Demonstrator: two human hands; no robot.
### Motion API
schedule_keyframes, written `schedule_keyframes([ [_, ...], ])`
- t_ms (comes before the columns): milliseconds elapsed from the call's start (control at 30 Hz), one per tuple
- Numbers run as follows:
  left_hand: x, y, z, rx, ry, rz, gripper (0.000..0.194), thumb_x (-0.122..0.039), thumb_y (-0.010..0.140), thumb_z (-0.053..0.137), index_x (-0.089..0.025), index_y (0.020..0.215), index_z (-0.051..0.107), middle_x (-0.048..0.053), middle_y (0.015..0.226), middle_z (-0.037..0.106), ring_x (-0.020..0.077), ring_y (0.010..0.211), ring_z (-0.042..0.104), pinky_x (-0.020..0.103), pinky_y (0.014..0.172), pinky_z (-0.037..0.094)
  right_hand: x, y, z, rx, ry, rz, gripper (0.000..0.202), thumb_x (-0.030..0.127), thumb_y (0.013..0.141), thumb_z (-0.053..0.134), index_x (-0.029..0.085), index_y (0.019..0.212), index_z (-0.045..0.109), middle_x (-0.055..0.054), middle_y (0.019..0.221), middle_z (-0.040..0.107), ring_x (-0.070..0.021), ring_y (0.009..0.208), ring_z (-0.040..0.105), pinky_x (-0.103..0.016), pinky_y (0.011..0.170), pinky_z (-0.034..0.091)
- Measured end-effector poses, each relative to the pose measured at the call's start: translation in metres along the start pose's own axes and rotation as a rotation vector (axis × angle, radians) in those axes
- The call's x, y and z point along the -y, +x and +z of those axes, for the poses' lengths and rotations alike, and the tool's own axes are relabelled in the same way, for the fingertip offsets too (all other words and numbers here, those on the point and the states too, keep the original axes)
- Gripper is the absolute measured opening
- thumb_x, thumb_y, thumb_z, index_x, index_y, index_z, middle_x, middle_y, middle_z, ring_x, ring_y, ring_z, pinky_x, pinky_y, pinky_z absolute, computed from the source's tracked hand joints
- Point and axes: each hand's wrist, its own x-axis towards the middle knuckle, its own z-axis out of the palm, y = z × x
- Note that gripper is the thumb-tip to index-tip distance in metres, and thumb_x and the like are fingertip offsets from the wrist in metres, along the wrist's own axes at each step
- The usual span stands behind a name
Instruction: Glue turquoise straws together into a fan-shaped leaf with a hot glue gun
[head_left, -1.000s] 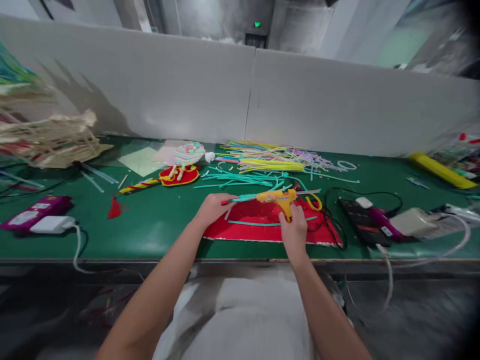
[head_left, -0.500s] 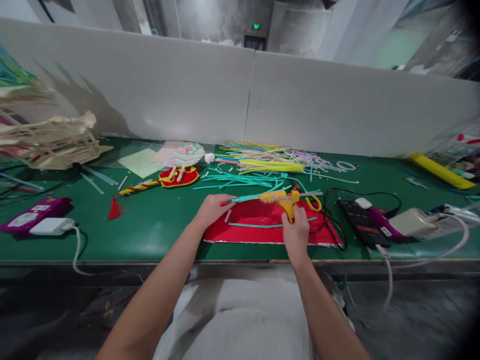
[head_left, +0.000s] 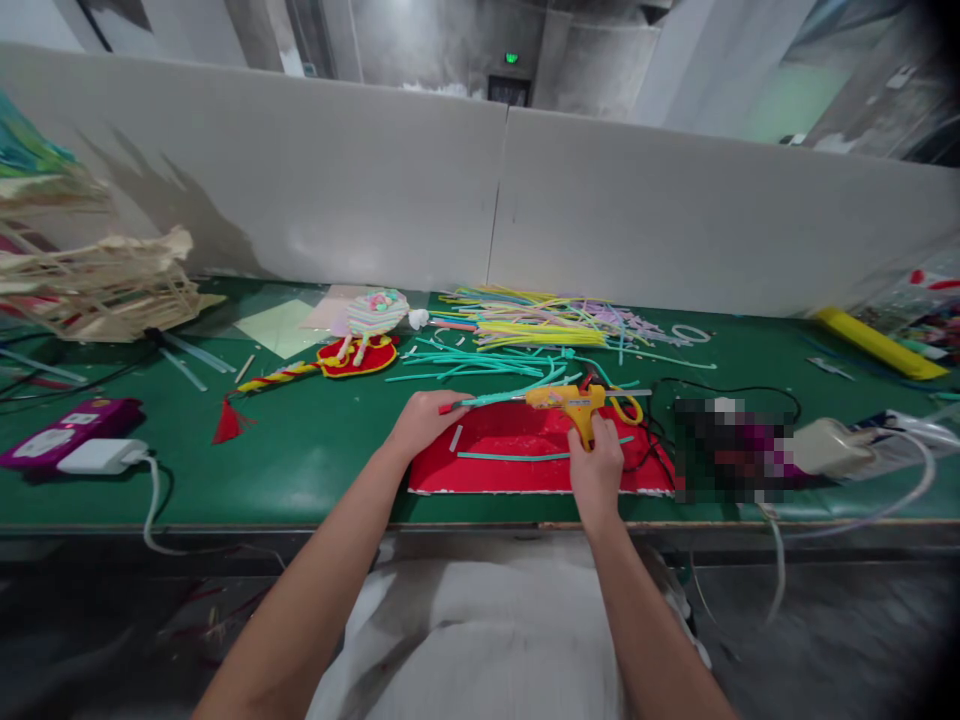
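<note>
Glue gun (head_left: pixel 576 402), gripped in the right hand (head_left: pixel 598 460) above the red board (head_left: pixel 510 478), has shifted slightly rightward along the turquoise rod (head_left: pixel 493 397), exposing more length (nozzle contact unclear); the left hand (head_left: pixel 424 424) pinches the rod near its red tip (head_left: pixel 446 408).

You wear the single camera on your head, so it looks out from above your lap, forward and steeply down onto the tabletop (head_left: pixel 330 490). Your forearms (head_left: pixel 322 560) rise from the bottom edge, setting your left hand (head_left: pixel 426 425) and right hand (head_left: pixel 598 470) just below the middle, within arm's reach of the lens. Your pale clothing (head_left: pixel 465 630) fills the bottom centre, nearest you. The wide view spans the tabletop's front edge, faces the white partition (head_left: pixel 300 180) behind, and clears its top to a distant green sign (head_left: pixel 511 58).
</note>
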Motion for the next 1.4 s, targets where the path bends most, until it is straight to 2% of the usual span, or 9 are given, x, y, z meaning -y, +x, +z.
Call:
schedule_keyframes([
  [333,0.000,-0.001,0.000,-0.006,-0.028,0.002,0.027,-0.039,0.085,0.052,-0.025,0.099,0.071,0.000,0.099,0.072,0.0169,0.091,0.066,0.025,0.085,0.048,0.001,-0.001,-0.001,0.005,-0.008,0.043,0.045,0.035,0.084,0.042,0.009,0.118,0.056,-0.020,0.118,0.057,-0.0288,0.114,0.051,-0.042,0.089,0.045],
  [633,0.001,-0.001,0.000,-0.004,-0.035,-0.024,0.026,-0.038,0.084,0.053,-0.026,0.099,0.071,0.000,0.099,0.072,0.0183,0.092,0.066,0.027,0.086,0.049,0.005,0.000,-0.006,0.013,-0.017,0.069,0.043,0.034,0.084,0.042,0.014,0.119,0.056,-0.017,0.117,0.057,-0.0275,0.106,0.055,-0.041,0.087,0.045],
  [867,0.004,0.000,0.000,-0.021,-0.052,-0.025,0.026,-0.037,0.083,0.055,-0.025,0.098,0.071,0.001,0.099,0.072,0.0188,0.090,0.066,0.027,0.084,0.050,0.007,0.001,-0.008,0.019,-0.046,0.098,0.043,0.034,0.084,0.041,0.011,0.117,0.056,-0.018,0.116,0.057,-0.0280,0.107,0.054,-0.040,0.086,0.045],
  [1033,0.004,0.000,-0.001,-0.019,-0.082,-0.020,0.026,-0.036,0.083,0.055,-0.023,0.099,0.071,0.002,0.099,0.072,0.0184,0.091,0.066,0.027,0.086,0.049,0.012,0.005,-0.010,-0.034,-0.059,0.089,0.044,0.037,0.079,0.049,0.011,0.115,0.057,-0.017,0.108,0.060,-0.0280,0.100,0.057,-0.040,0.084,0.046],
  [1200,0.007,0.000,-0.005,-0.006,-0.156,0.004,0.027,-0.035,0.083,0.053,-0.022,0.099,0.069,0.005,0.102,0.071,0.0197,0.097,0.064,0.032,0.091,0.047,0.000,0.015,-0.012,-0.052,-0.071,0.042,0.053,0.044,0.076,0.055,0.010,0.116,0.056,-0.018,0.109,0.060,-0.0296,0.102,0.056,-0.040,0.084,0.046],
  [1333,0.010,0.001,-0.010,0.093,-0.194,0.042,0.024,-0.027,0.079,0.056,-0.022,0.099,0.068,0.007,0.115,0.065,0.0210,0.108,0.059,0.035,0.097,0.043,-0.011,0.024,-0.014,-0.004,-0.064,0.056,0.053,0.046,0.076,0.055,0.012,0.115,0.056,-0.016,0.107,0.061,-0.0281,0.100,0.057,-0.039,0.084,0.046],
  [1400,0.009,0.000,-0.013,0.183,-0.210,0.008,0.033,-0.022,0.075,0.059,-0.023,0.108,0.065,0.008,0.125,0.059,0.0221,0.116,0.054,0.037,0.101,0.041,-0.014,0.025,-0.013,0.019,-0.060,0.071,0.053,0.048,0.076,0.054,0.013,0.115,0.056,-0.016,0.107,0.061,-0.0277,0.099,0.057,-0.039,0.083,0.046],
])
